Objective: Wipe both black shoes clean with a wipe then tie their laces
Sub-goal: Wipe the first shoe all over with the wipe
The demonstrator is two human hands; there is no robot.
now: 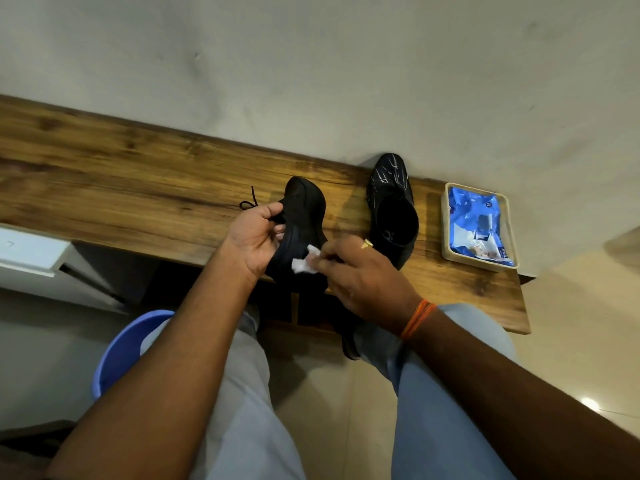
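A left hand grips a black shoe above the wooden surface; right-hand fingers pinch a white wipe against it. Second shoe stands just right.

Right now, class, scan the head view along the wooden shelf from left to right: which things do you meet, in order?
Left hand gripping the held black shoe → white wipe → right hand pinching the wipe → second black shoe standing on the wooden shelf → beige tray holding the blue wipes packet.
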